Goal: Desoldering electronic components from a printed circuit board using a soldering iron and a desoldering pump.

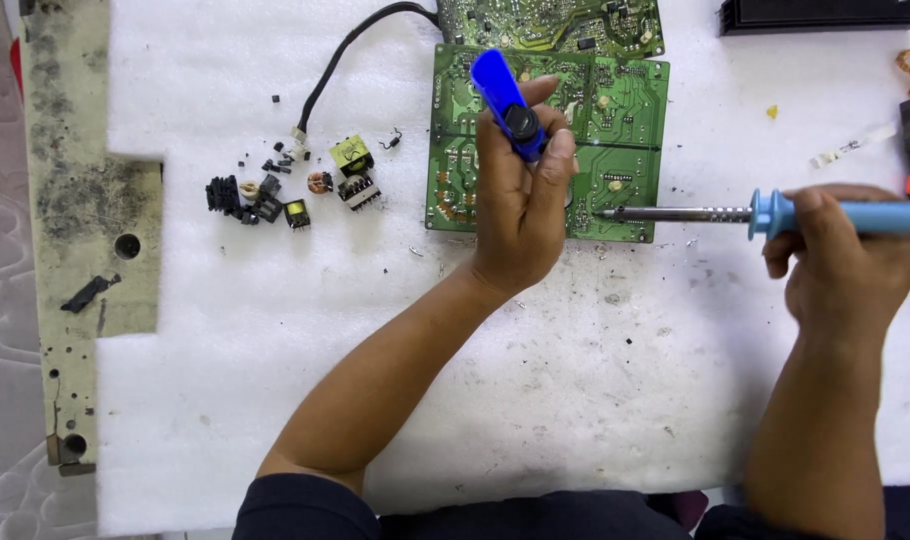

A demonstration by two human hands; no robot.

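Green rectangular printed circuit board [615, 140] lies at the far edge of the white foam worktop [535, 400]. Left hand [523, 205] is closed around a blue plastic desoldering pump [507, 103] above the board. Right hand [845, 262] is clenched on a blue-handled soldering iron [775, 213], its tip touching the board's near edge.

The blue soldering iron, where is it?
The right hand holds the soldering iron at right, its tip on the green circuit board.

Head camera — straight down, close over white mat [535, 400].
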